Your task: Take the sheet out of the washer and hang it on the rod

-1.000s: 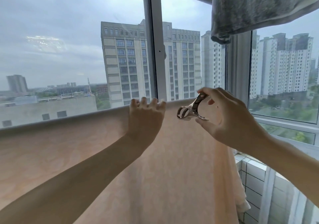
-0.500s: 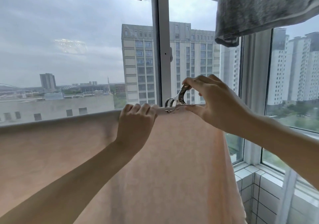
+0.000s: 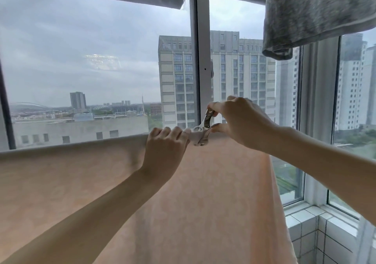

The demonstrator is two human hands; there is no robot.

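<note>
A peach sheet [image 3: 213, 192] hangs draped over a horizontal rod that runs across the view; the fabric hides the rod. My left hand [image 3: 165, 151] grips the sheet's top fold, fingers curled over it. Just to its right, my right hand [image 3: 240, 121] pinches a metal clothes clip [image 3: 204, 129] by its handles. The clip's jaws straddle the top fold of the sheet.
Large windows with a white frame [image 3: 200, 60] stand right behind the sheet, with tall buildings outside. A grey cloth [image 3: 317, 13] hangs overhead at the upper right. A white tiled ledge [image 3: 305, 223] runs under the window at the lower right.
My right hand has carried the clip down and left from mid-air onto the sheet's top fold. My left hand has stayed gripping the fold beside it.
</note>
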